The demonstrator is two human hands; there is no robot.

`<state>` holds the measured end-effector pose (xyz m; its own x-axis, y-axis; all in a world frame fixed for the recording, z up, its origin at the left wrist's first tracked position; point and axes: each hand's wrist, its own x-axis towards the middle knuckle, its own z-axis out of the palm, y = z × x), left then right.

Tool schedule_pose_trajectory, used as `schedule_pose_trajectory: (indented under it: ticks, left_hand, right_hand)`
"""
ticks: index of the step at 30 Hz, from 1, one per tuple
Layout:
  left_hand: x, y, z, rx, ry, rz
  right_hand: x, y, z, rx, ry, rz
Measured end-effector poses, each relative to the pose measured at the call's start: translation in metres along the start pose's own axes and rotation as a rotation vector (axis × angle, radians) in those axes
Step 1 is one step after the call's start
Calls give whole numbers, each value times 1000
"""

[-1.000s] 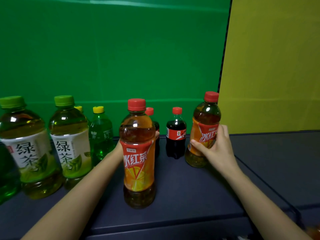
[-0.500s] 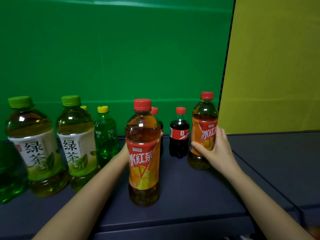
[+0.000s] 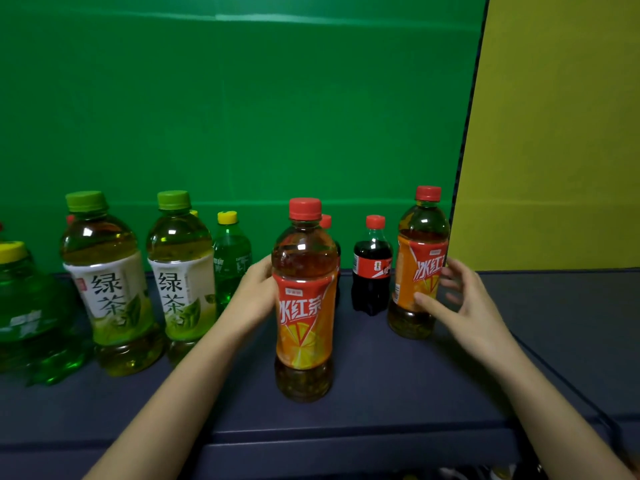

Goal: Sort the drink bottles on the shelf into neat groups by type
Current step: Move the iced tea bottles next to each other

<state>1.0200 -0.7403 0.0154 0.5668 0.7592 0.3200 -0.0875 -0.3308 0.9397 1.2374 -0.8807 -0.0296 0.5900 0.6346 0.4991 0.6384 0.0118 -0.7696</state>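
Our left hand (image 3: 256,292) reaches behind the near iced red tea bottle (image 3: 304,303); its fingers are hidden, so we cannot tell its grip. Our right hand (image 3: 460,306) is open, thumb touching the far iced red tea bottle (image 3: 419,271), fingers spread just off its label. Both stand upright on the shelf (image 3: 381,393). The near bottle sits forward and left of the far one, cola bottle (image 3: 372,268) between, nearest our left hand.

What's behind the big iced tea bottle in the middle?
Behind the front iced tea bottle a second red cap and a sliver of dark bottle show. The left hand reaches behind it too; its fingers and the rest of that bottle are covered.
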Motion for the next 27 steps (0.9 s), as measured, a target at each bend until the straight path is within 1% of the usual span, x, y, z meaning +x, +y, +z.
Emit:
schedule_pose_trajectory:
  ticks: [3,6,8,10,12,15,19,27]
  left_hand:
    - [-13,-5,-3,-103,22,0]
    - [-28,-12,-4,-236,-106,41]
    - [-34,-17,-4,-235,-212,60]
    - [-39,-19,-1,-147,-224,63]
    - [-44,-20,4,-64,-124,71]
    - [-46,-27,10,38,75,187]
    - [-52,-24,4,51,279,250]
    - [-84,7,-52,60,469,258]
  right_hand:
    - [2,-2,3,62,-40,25]
    - [13,-3,14,120,-62,90]
    - [21,-2,20,114,-58,123]
    - [27,-3,25,123,-33,145]
    - [26,-4,27,120,-2,138]
    - [14,-12,27,102,21,87]
    - [-11,-35,27,186,-16,16]
    - [-28,-93,46,356,-189,-105]
